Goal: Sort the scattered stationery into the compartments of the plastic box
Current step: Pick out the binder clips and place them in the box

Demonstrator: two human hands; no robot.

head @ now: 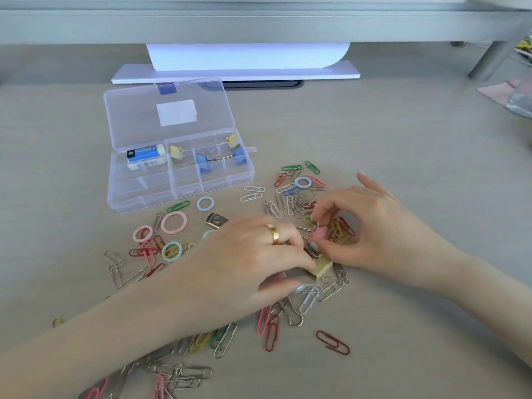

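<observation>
The right hand pinches a small pink binder clip between thumb and curled forefinger, its little finger lifted straight; the left hand, a gold ring on one finger, curls its fingers down beside that clip, though whether they grip it or the yellow binder clip just below is hidden under the knuckles; only a corner of the yellow one shows. Around both hands, toward the near edge of the worktop, lie scattered paper clips in silver, red, green and pink, with pastel rings to the left; some are covered by the forearms, and those at the near edge are cut off. The plastic box sits open toward the far left of the worktop, lid tipped back; an eraser fills a left compartment, yellow and blue binder clips lie in the far right ones, blurred through the clear walls.
</observation>
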